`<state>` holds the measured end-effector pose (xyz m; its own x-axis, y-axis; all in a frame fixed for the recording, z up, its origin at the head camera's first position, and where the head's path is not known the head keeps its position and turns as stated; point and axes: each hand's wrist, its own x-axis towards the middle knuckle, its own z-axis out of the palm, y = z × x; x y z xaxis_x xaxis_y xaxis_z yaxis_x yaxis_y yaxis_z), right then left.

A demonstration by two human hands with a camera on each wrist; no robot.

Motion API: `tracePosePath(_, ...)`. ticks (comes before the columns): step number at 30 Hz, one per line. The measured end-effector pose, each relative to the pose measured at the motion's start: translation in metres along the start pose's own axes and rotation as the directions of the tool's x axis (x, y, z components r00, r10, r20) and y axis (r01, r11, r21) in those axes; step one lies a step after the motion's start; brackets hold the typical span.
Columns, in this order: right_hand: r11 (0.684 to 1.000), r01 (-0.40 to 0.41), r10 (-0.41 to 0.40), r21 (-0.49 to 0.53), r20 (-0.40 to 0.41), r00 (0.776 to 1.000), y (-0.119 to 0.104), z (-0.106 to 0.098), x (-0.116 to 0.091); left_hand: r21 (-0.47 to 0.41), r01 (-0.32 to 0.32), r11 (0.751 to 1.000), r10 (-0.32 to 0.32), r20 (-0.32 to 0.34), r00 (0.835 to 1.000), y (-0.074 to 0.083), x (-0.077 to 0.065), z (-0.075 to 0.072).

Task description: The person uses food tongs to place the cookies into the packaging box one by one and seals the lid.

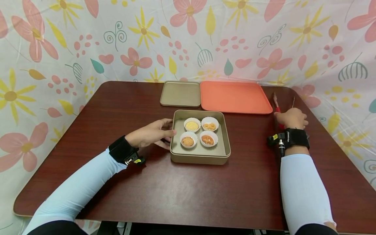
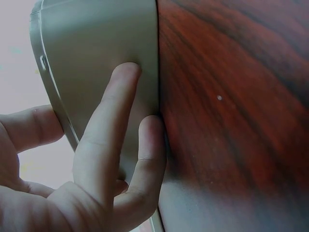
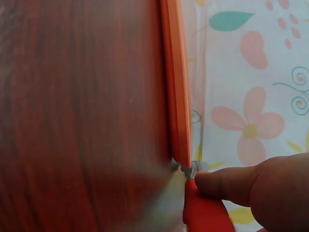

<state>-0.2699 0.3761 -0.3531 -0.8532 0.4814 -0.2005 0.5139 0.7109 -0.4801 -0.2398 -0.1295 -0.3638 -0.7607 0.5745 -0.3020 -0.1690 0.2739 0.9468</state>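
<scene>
A gold rectangular baking tin holds several white paper cups with biscuits of different shapes, among them a round cookie and a pretzel. My left hand is at the tin's left side. In the left wrist view its fingers press flat against the outer wall, with the thumb at the rim. My right hand grips red-handled tongs at the table's right side, their two metal ends spread apart and pointing away. In the right wrist view, the thumb presses the red handle.
Behind the tin lie a flat gold tray and a larger orange tray, side by side. The orange tray's right edge is close to the tongs. A flowered cloth hangs behind the dark wooden table.
</scene>
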Motion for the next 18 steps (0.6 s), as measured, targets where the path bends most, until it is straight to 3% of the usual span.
tracePosePath(12, 1.000, -0.015, 0.015, -0.001, 0.010, 1.000, 0.000, 0.000, -0.001, 0.004, 0.009, 1.000, -0.009, 0.001, 1.000, 0.003, 0.000, -0.001)
tracePosePath(18, 1.000, 0.016, -0.015, 0.010, -0.054, 0.998, -0.007, -0.012, -0.008, -0.008, -0.003, 1.000, 0.003, 0.007, 1.000, 0.005, -0.002, -0.016)
